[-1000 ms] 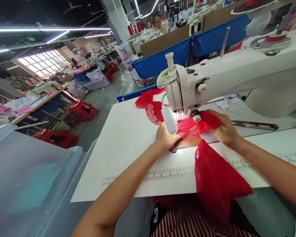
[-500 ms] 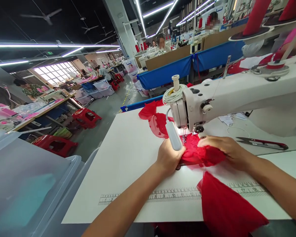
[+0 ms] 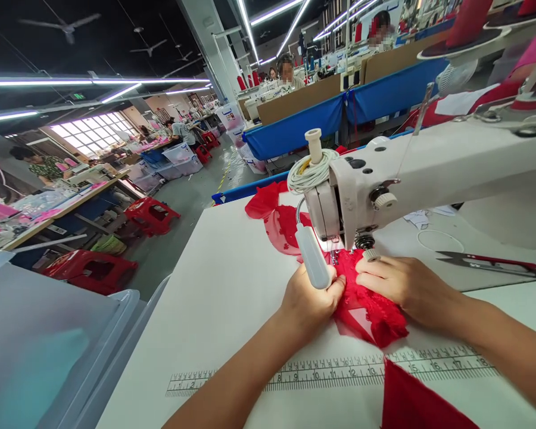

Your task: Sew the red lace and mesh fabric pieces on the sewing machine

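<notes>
Sheer red lace fabric (image 3: 355,298) lies under the needle area of a white sewing machine (image 3: 433,167), its front part bunched. Left of the needle, my left hand (image 3: 307,301) pinches the fabric's edge between thumb and curled fingers. A small white lamp (image 3: 313,256) on a bent neck hides part of that hand. On the other side, my right hand (image 3: 404,289) grips the gathered lace, fingers bent down onto it. More red fabric (image 3: 286,229) spreads behind the needle. A red piece (image 3: 415,399) hangs over the table's front edge.
Red-handled thread snips (image 3: 491,264) lie on the machine bed at right, near a thin white ring (image 3: 440,241). A printed ruler (image 3: 330,376) runs along the white table (image 3: 196,310). Plastic bins (image 3: 71,333) stand at left, red stools (image 3: 149,215) beyond. Other people sit at machines farther off.
Both hands remain on the fabric. The cloth before the needle is now spread further toward me, and the hanging red piece sits lower. The view has shifted slightly.
</notes>
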The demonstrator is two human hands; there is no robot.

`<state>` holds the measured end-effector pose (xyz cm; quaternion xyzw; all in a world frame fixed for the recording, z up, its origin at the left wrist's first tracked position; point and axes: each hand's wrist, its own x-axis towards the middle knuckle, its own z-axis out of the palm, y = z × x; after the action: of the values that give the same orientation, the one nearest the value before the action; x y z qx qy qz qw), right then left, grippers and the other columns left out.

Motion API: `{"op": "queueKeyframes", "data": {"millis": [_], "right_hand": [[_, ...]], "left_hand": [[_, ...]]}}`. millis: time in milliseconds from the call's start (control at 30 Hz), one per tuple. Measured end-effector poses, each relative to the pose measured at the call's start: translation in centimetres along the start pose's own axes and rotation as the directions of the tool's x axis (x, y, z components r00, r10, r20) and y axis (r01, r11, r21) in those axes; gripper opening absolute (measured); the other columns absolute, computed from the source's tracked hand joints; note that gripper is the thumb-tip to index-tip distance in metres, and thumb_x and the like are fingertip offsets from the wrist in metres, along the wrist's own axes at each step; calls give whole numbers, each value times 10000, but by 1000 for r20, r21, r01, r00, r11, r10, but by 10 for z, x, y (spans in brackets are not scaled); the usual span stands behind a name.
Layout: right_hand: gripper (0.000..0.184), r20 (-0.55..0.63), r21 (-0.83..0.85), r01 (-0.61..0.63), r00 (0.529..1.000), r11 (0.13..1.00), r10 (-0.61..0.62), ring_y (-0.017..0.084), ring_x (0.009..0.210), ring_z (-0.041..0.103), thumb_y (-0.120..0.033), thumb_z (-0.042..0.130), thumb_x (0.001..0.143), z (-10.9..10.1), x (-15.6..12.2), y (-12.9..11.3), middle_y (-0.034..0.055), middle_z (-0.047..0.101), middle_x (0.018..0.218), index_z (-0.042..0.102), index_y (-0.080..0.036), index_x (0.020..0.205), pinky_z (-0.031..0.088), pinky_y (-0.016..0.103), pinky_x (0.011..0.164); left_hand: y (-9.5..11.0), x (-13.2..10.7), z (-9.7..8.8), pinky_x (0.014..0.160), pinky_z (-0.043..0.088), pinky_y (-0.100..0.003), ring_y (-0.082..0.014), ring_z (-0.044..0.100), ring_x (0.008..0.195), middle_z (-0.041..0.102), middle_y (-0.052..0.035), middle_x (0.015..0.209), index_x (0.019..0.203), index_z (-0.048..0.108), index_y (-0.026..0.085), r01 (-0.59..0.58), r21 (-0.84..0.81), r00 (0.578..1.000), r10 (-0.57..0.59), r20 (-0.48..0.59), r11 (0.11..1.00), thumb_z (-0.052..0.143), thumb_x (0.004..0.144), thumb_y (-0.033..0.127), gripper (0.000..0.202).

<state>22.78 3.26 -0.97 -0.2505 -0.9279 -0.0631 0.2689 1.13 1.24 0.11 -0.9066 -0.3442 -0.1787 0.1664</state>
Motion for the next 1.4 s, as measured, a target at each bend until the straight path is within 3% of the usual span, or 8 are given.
{"op": "queueKeyframes", "data": {"millis": [133, 267, 467, 633, 933, 1167, 1400], "right_hand": [[351, -51, 14, 76, 996, 997, -75, 137, 630, 530, -110, 332, 995, 6, -1, 3, 60, 712, 977, 566, -183, 744, 376, 283, 538], [328, -15, 5, 66, 998, 998, -66, 129, 584, 554, -104, 349, 978, 9, -4, 5, 62, 734, 1033, 568, -185, 748, 362, 292, 505], [288, 16, -50, 8, 1000, 999, -7, 123, 500, 539, -115, 362, 963, 7, -4, 1, 44, 745, 965, 536, -197, 749, 289, 310, 443], [256, 26, -91, -25, 999, 996, 27, 139, 467, 519, -110, 373, 944, 6, -3, -2, 20, 681, 725, 542, -197, 773, 237, 319, 424], [236, 22, -114, -12, 1000, 993, 15, 136, 503, 556, -76, 384, 930, 6, -6, -3, 56, 736, 886, 559, -184, 814, 259, 300, 440], [306, 22, -126, -32, 999, 991, 35, 146, 517, 572, -76, 337, 948, 7, -4, -3, 68, 736, 868, 563, -188, 775, 288, 313, 435], [288, 59, -117, -56, 996, 992, 63, 133, 457, 525, -86, 338, 925, 5, -1, -1, 41, 711, 767, 498, -209, 719, 237, 303, 416]], "left_hand": [[8, -4, -8, 498, 348, -278, -148, 464, 559, 535, -14, 653, 820, 654, 146, 45, 46, 999, -46, 14, 998, 331, 979, 61, 371], [12, -9, -6, 521, 418, -283, -165, 564, 640, 678, -81, 869, 1002, 676, 106, -8, 127, 1000, 12, -29, 992, 386, 937, 12, 312], [14, -16, 1, 559, 475, -317, -205, 645, 729, 714, -151, 988, 1076, 664, 83, -39, 213, 999, 41, -5, 976, 466, 900, 7, 275], [13, -19, 1, 538, 458, -313, -209, 652, 725, 721, -152, 1016, 1091, 672, 95, -48, 197, 998, 53, -18, 979, 475, 886, 1, 299], [11, -19, -1, 557, 450, -308, -192, 637, 698, 728, -138, 960, 1133, 664, 92, -54, 196, 998, 59, -20, 979, 479, 900, 23, 306], [12, -21, -1, 542, 446, -309, -207, 648, 704, 729, -122, 904, 1172, 643, 92, -39, 190, 999, 34, 28, 981, 476, 877, -11, 355], [6, -19, 1, 582, 454, -312, -189, 632, 705, 723, -113, 925, 1136, 640, 118, -22, 158, 1000, 20, 15, 987, 442, 919, 24, 309]]}}
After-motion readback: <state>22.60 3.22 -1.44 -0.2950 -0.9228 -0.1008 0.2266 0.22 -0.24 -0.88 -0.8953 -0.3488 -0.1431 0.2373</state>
